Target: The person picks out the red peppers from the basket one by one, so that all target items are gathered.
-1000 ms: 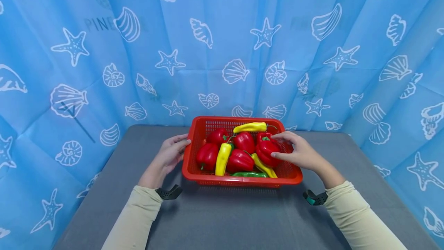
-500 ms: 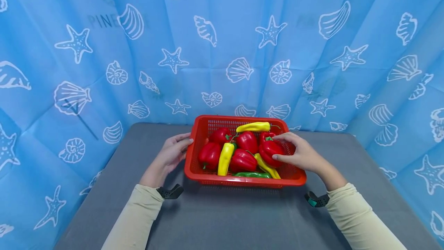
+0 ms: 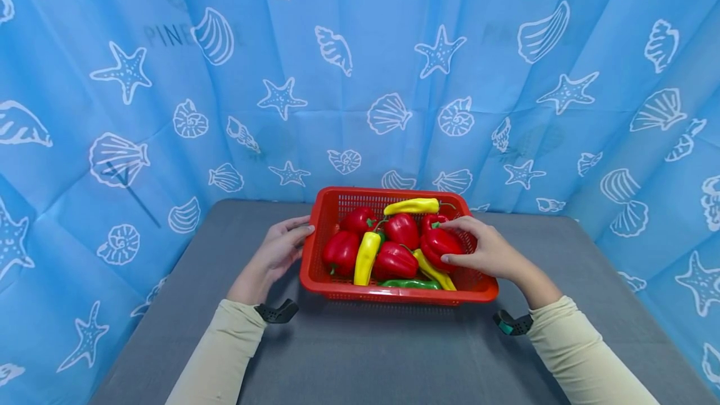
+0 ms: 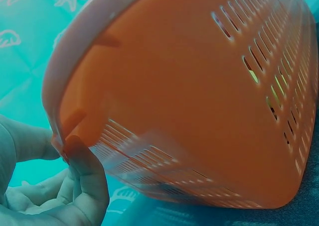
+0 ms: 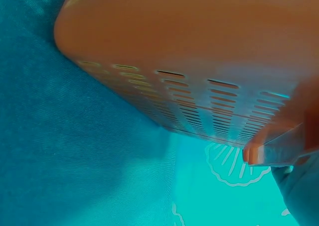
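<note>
In the head view a red plastic basket (image 3: pixel 394 293) holds several vegetables. My left hand (image 3: pixel 279 247) pinches its left rim; the left wrist view shows thumb and finger (image 4: pixel 88 171) on either side of the rim. My right hand (image 3: pixel 488 249) reaches over the basket's right side, thumb and fingers spread around a red bell pepper (image 3: pixel 440 244) with a green stem. Beside that pepper are another red bell pepper (image 3: pixel 402 230) and a yellow long pepper (image 3: pixel 432 269). The right wrist view shows mainly the basket's outer wall (image 5: pixel 189 32), with part of the hand at the edge.
Other peppers in the basket include a yellow one (image 3: pixel 367 258) at the front left, another yellow pepper (image 3: pixel 412 206) at the back and a green one (image 3: pixel 411 284) by the front wall. A grey table (image 3: pixel 360 355) lies underneath. Behind it hangs a blue shell-print curtain (image 3: pixel 349 80).
The head view has shifted slightly, so basket and curtain appear a little farther right. Left hand stays at the rim, right hand around the red bell pepper; peppers keep their arrangement.
</note>
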Tool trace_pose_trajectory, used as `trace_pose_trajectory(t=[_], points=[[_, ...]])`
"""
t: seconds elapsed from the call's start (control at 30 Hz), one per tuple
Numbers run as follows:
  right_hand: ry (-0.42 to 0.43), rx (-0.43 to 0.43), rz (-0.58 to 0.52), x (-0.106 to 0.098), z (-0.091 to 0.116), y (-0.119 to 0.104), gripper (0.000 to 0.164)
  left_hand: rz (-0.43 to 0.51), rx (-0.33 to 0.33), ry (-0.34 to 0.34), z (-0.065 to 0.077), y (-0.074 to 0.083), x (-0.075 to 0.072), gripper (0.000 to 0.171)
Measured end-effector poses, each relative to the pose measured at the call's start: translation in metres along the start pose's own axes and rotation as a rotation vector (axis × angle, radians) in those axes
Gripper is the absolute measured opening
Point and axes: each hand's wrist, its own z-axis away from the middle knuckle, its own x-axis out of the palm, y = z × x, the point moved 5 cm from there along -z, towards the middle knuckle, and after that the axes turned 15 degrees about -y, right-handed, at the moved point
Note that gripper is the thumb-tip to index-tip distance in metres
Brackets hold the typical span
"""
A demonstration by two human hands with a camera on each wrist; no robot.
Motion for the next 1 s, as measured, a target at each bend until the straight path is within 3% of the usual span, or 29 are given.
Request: trace_pose_trajectory(t=[0.33,0.63,0.8,1.0], points=[[0.063,0.019,-0.059,-0.003,0.006,-0.003,0.069,-0.002,-0.009,0.009,0.002,0.001,0.001,0.05],[0.195,0.021,-0.162,-0.029,0.017,-0.004,0.065,-0.004,-0.004,0.012,0.001,0.0,0.0,0.051],[0.303,0.019,-0.194,-0.044,0.027,0.005,0.066,-0.009,-0.006,0.015,0.001,-0.001,-0.001,0.05],[0.362,0.086,-0.215,-0.055,0.041,0.026,0.07,-0.019,-0.011,0.019,-0.001,-0.003,-0.003,0.05]])
